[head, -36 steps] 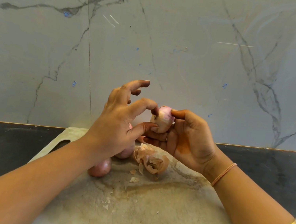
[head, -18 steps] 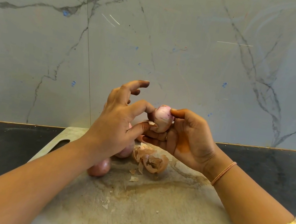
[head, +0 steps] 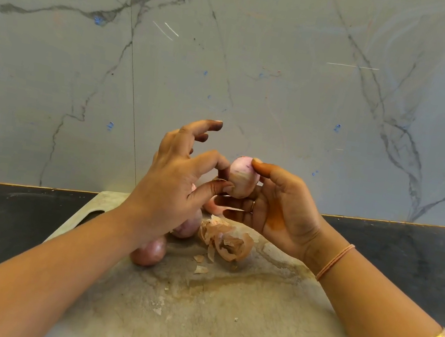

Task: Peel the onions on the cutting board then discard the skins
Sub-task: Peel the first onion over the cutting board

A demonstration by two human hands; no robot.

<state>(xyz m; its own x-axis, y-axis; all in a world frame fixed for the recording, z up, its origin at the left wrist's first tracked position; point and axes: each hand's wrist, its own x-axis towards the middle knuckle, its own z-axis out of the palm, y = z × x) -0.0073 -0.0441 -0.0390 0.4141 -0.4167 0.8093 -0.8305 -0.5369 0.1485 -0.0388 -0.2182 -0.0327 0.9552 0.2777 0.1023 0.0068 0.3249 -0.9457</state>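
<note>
My right hand holds a small pale pink onion up above the cutting board, thumb on its top and fingers under it. My left hand pinches a strip of skin at the onion's left side between thumb and forefinger; its other fingers are spread upward. On the board lie unpeeled pink onions, one partly hidden behind my left wrist, another under my fingers. A heap of brown skins sits beside them.
The worn board lies on a black countertop against a grey marble wall. Small skin flakes are scattered near the heap.
My left thumb and forefinger have closed on a bit of skin at the onion's side. The onion has turned slightly in my right hand.
</note>
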